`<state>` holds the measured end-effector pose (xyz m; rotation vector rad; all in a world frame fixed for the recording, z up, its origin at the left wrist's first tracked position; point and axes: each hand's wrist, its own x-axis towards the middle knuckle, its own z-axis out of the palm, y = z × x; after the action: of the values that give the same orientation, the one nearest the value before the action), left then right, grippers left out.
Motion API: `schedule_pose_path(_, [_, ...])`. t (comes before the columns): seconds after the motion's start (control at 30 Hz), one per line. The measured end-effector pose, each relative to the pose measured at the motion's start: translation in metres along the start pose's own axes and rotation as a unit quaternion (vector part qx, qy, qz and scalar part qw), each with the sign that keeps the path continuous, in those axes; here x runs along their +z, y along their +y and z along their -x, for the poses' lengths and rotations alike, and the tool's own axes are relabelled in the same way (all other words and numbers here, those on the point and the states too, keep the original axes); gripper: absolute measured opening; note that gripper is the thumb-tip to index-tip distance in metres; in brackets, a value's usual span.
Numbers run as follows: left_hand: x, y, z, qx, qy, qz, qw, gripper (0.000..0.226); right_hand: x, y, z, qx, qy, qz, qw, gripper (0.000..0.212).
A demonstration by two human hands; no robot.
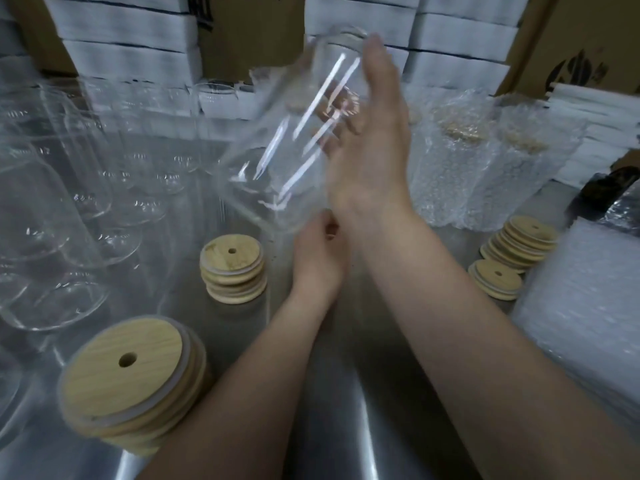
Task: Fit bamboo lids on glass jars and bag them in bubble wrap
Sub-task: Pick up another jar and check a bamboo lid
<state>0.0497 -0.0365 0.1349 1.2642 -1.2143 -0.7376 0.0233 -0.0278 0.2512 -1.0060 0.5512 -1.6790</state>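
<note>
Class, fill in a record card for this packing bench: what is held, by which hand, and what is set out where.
Held: jar, tilted, in the air
Left hand: grips jar's lower end
Right hand: against jar's side; grip blurred
Lids: stacks near left, centre, right
Empty jars: left
Bagged jars: right rear
Bubble bags: right edge
Behind: cartons
</note>
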Motion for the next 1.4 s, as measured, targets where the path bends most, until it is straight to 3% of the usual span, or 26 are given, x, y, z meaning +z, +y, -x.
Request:
schedule_pose_path(0.07, [0.001, 0.002, -0.003, -0.035, 0.043, 0.098, 0.994, 0.030, -0.024, -0.009, -0.009, 0.061, 0.021, -0.039, 0.997, 0.024])
schedule_pose_path(0.17, [0.002, 0.000, -0.006, -0.060, 0.069, 0.184, 0.979, 0.030, -0.060, -0.018, -0.015, 0.123, 0.070, -0.034, 0.989, 0.037])
schedule_pose_path(0.4, [-0.009, 0.018, 0.004, -0.119, -0.037, 0.368, 0.921, 0.019, -0.115, -0.009, 0.000, 0.177, 0.101, -0.022, 0.979, 0.044])
schedule_pose_path(0.57, [-0.007, 0.025, 0.012, -0.089, -0.114, 0.296, 0.944, 0.058, -0.122, -0.001, 0.001, 0.153, 0.104, 0.015, 0.983, 0.045])
schedule_pose_path(0.73, [0.000, 0.025, 0.020, -0.027, -0.145, 0.189, 0.971, 0.063, -0.125, 0.006, 0.001, 0.092, 0.109, 0.049, 0.989, 0.048])
schedule_pose_path(0.8, [0.004, 0.025, 0.023, 0.006, -0.155, 0.138, 0.978, 0.086, -0.126, 0.005, 0.000, 0.087, 0.102, 0.038, 0.990, 0.050])
schedule_pose_path(0.93, [0.008, 0.021, 0.025, 0.034, -0.165, 0.060, 0.984, 0.113, -0.130, 0.000, -0.001, 0.098, 0.046, 0.033, 0.994, 0.031])
schedule_pose_path(1.1, [0.006, 0.015, 0.023, 0.047, -0.153, 0.056, 0.985, 0.111, -0.129, -0.006, -0.004, 0.141, -0.005, 0.037, 0.989, 0.049])
schedule_pose_path(1.4, [0.001, 0.013, 0.022, 0.141, -0.120, -0.038, 0.982, 0.102, -0.134, -0.014, -0.008, 0.096, -0.044, 0.077, 0.991, 0.031])
